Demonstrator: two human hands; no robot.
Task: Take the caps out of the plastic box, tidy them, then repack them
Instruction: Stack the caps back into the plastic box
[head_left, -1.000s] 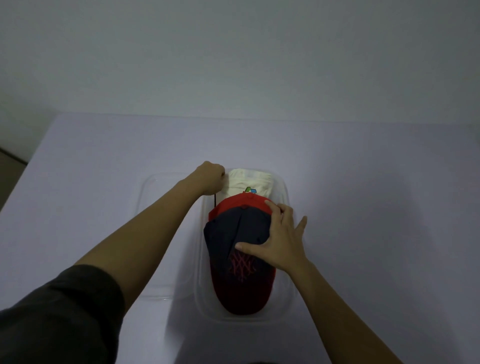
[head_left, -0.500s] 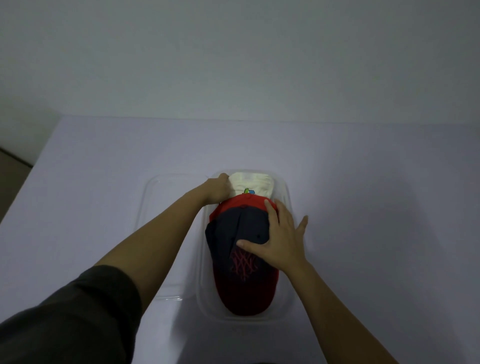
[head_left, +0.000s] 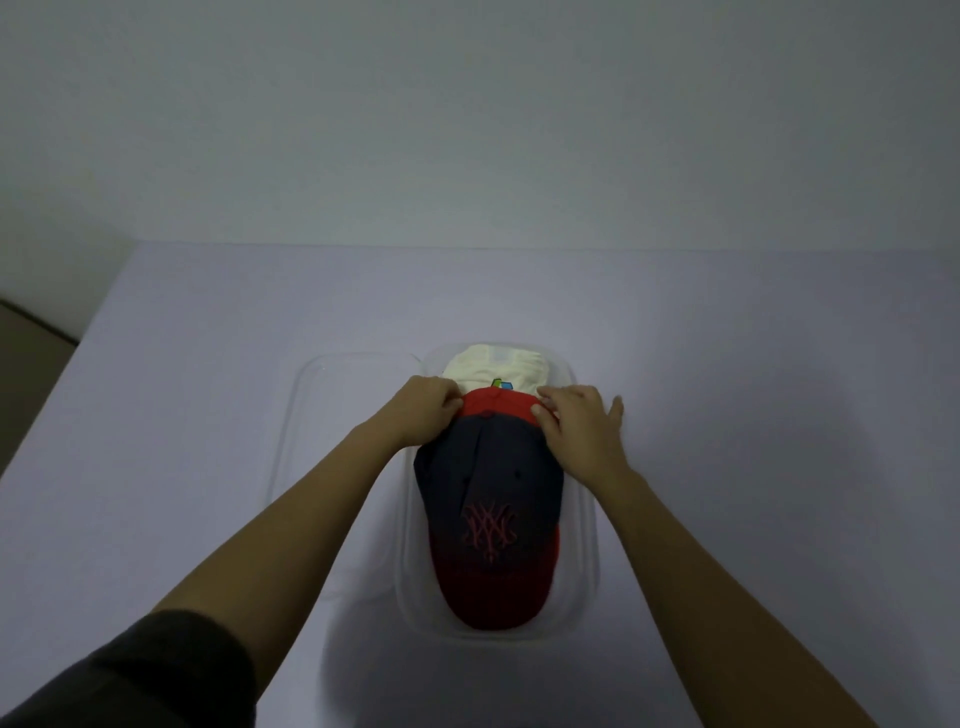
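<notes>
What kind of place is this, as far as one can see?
Probably a plain indoor room set up for sorting: a pale covered table against a bare wall, and a clear plastic box holding caps.

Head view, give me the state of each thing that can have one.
Box: open, holding three caps.
Lid: off, lying flat left of box.
Navy cap: on top, brim toward the person.
Red cap: under navy cap, far edge showing.
White cap: partly under red cap, at box's far end.
Left hand: grips red cap's edge.
Right hand: touches red cap's edge, grip unclear.
</notes>
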